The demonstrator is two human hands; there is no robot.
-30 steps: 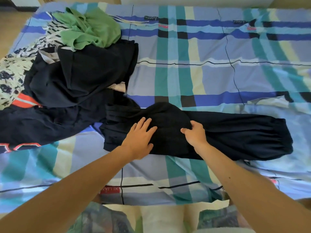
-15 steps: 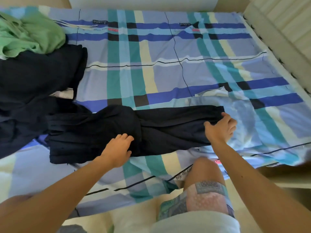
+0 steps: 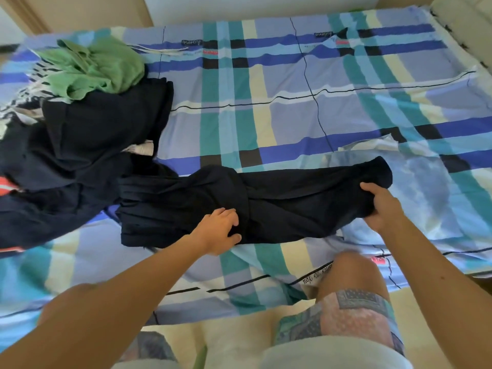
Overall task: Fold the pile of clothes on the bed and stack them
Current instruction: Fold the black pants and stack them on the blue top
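We press our left hand (image 3: 221, 230), fingers spread, on the middle of the dark trousers (image 3: 292, 203) lying across the near bed (image 3: 292, 115), pinning the fold line. Our right hand (image 3: 380, 206) pinches the right end, bunched, probably to carry it left. The unfolded pile (image 3: 80, 123) waits far left.

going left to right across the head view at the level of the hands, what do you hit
pile of dark clothes → left hand pressing the middle of the dark trousers → right hand gripping the trousers' right end → plaid bedsheet
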